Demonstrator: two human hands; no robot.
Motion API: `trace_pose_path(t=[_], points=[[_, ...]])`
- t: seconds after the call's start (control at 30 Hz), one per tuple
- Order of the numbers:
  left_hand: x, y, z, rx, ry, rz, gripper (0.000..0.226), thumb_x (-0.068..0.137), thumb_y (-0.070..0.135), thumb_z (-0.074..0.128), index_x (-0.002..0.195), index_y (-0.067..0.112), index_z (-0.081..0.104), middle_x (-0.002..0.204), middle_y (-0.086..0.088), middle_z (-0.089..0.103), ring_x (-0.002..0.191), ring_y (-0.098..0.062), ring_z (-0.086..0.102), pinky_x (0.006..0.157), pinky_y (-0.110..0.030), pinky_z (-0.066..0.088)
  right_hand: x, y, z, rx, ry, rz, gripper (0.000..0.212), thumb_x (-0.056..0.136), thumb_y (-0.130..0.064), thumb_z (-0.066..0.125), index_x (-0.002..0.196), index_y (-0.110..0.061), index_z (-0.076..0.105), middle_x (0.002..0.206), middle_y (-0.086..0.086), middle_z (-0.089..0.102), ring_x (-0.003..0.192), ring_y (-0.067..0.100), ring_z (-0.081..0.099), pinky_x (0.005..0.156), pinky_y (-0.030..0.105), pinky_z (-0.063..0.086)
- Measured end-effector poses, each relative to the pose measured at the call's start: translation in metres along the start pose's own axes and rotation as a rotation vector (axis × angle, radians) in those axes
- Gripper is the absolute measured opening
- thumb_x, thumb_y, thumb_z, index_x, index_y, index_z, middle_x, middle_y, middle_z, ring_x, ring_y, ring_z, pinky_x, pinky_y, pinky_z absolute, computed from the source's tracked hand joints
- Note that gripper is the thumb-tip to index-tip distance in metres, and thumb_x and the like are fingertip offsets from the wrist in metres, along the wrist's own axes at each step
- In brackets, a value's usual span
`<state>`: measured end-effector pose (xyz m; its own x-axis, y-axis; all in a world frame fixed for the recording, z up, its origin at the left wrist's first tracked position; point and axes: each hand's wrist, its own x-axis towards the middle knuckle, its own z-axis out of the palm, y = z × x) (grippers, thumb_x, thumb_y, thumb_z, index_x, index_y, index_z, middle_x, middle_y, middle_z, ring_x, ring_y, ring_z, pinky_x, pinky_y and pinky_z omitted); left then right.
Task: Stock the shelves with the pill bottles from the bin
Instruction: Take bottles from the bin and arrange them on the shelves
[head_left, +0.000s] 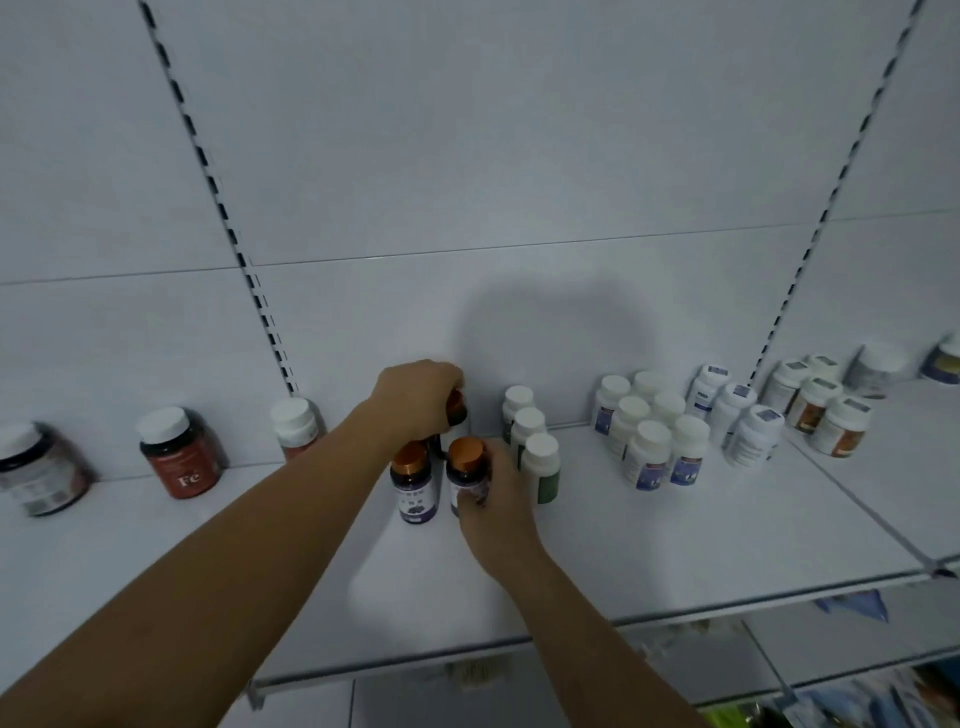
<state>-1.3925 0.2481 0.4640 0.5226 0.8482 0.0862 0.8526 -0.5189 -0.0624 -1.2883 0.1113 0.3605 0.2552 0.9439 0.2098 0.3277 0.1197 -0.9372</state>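
Left hand: our left hand (421, 400) reaches to the back of the shelf (675, 545), its fingers curled down over the cap of the rear bottle (456, 413), a dark one with an orange lid.
Right hand: our right hand (501, 501) wraps around the side of the front bottle (467, 475), which has an orange cap and a purple label and stands upright on the shelf or just above it; we cannot tell which.
Third bottle: a matching third bottle (413, 483) stands free just left of the front bottle, with neither hand touching it.
Done so far: the shelf already carries a row of green-labelled bottles (535, 447) just right of our hands, a cluster of blue-labelled bottles (652, 436) further right, and a red bottle (182, 454) well off to the left.
This step: we judge that we are lining up the orange-capped group, two bottles in hand at once.
Left to do: wide bare stretches of shelf lie in front of and between the groups, so there is room for more.
Bin: it is not in view, so we cannot tell how many bottles wait in it.
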Motion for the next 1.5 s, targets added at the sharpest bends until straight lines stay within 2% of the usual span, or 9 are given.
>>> trace_pose_path(t=[0.2, 0.33, 0.5, 0.6, 0.77, 0.9, 1.1, 1.23, 1.5], points=[[-0.027, -0.017, -0.008, -0.453, 0.218, -0.112, 0.033, 0.097, 0.042, 0.068, 0.129, 0.035, 0.065, 0.131, 0.012, 0.062, 0.107, -0.012, 0.064, 0.095, -0.037, 0.053, 0.015, -0.009, 0.003, -0.005, -0.077, 0.012, 0.052, 0.094, 0.008, 0.052, 0.1, -0.044, 0.052, 0.098, -0.02, 0.058, 0.093, -0.017, 0.056, 0.082, 0.006, 0.043], [-0.069, -0.027, 0.006, -0.903, 0.464, -0.29, 0.017, 0.106, 0.038, 0.056, 0.115, 0.032, 0.069, 0.115, 0.018, 0.069, 0.099, 0.0, 0.063, 0.085, -0.022, 0.049, 0.022, -0.017, 0.009, 0.04, -0.113, -0.01, 0.048, 0.099, -0.002, 0.05, 0.117, -0.046, 0.059, 0.105, -0.029, 0.067, 0.105, -0.005, 0.064, 0.092, 0.022, 0.054], [-0.095, -0.029, 0.062, -1.383, 0.248, -0.574, 0.056, 0.104, 0.062, 0.043, 0.148, 0.027, 0.05, 0.156, -0.001, 0.052, 0.14, -0.018, 0.05, 0.121, -0.047, 0.038, 0.029, -0.028, 0.004, 0.07, -0.15, -0.016, 0.053, 0.101, 0.003, 0.05, 0.123, -0.045, 0.052, 0.109, -0.037, 0.059, 0.099, -0.029, 0.053, 0.081, -0.005, 0.038], [-0.099, -0.021, 0.063, -1.608, 0.154, -0.555, 0.065, 0.11, 0.057, 0.032, 0.163, 0.019, 0.032, 0.166, 0.002, 0.038, 0.151, -0.016, 0.038, 0.126, -0.044, 0.029, 0.034, -0.027, 0.004, 0.068, -0.178, -0.007, 0.046, 0.103, 0.002, 0.048, 0.129, -0.036, 0.052, 0.111, -0.032, 0.057, 0.094, -0.035, 0.05, 0.077, -0.007, 0.037], [-0.098, -0.016, 0.066, -1.73, 0.035, -0.513, 0.07, 0.104, 0.066, 0.033, 0.161, 0.025, 0.037, 0.165, 0.008, 0.04, 0.152, -0.015, 0.038, 0.129, -0.046, 0.023, 0.04, -0.027, 0.006, 0.07, -0.159, 0.03, 0.047, 0.103, 0.005, 0.045, 0.129, -0.033, 0.052, 0.108, -0.031, 0.054, 0.087, -0.038, 0.047, 0.073, -0.007, 0.037], [-0.095, -0.01, 0.072, -1.735, 0.033, -0.497, 0.047, 0.11, 0.056, 0.03, 0.145, 0.033, 0.051, 0.133, 0.013, 0.061, 0.123, -0.007, 0.058, 0.12, -0.04, 0.037, 0.041, -0.028, 0.008, 0.066, -0.14, 0.063, 0.048, 0.101, 0.008, 0.043, 0.127, -0.031, 0.054, 0.105, -0.026, 0.057, 0.083, -0.033, 0.05, 0.072, -0.005, 0.039], [-0.096, -0.006, 0.07, -1.757, 0.079, -0.503, 0.037, 0.112, 0.051, 0.03, 0.131, 0.038, 0.059, 0.134, 0.012, 0.065, 0.115, 0.0, 0.06, 0.119, -0.04, 0.039, 0.04, -0.028, 0.01, 0.038, -0.113, 0.12, 0.037, 0.103, 0.0, 0.046, 0.131, -0.023, 0.057, 0.113, -0.013, 0.061, 0.1, -0.011, 0.058, 0.071, -0.003, 0.04], [-0.107, -0.008, 0.055, -1.447, 0.201, -0.439, 0.048, 0.105, 0.07, 0.031, 0.147, 0.05, 0.042, 0.155, 0.019, 0.046, 0.144, -0.005, 0.042, 0.125, -0.039, 0.027, 0.034, -0.038, 0.005, -0.001, -0.122, 0.104, 0.049, 0.107, -0.006, 0.045, 0.154, -0.018, 0.039, 0.143, -0.015, 0.045, 0.136, 0.004, 0.041, 0.106, 0.016, 0.03], [-0.157, -0.027, -0.004, -0.73, 0.427, -0.301, 0.074, 0.1, 0.068, 0.048, 0.164, 0.041, 0.021, 0.169, 0.016, 0.03, 0.154, -0.007, 0.029, 0.122, -0.038, 0.031, 0.035, -0.097, -0.025, -0.15, -0.3, -0.265, 0.055, 0.108, -0.028, 0.052, 0.159, -0.031, 0.033, 0.162, -0.011, 0.035, 0.147, 0.005, 0.033, 0.124, 0.035, 0.03]])
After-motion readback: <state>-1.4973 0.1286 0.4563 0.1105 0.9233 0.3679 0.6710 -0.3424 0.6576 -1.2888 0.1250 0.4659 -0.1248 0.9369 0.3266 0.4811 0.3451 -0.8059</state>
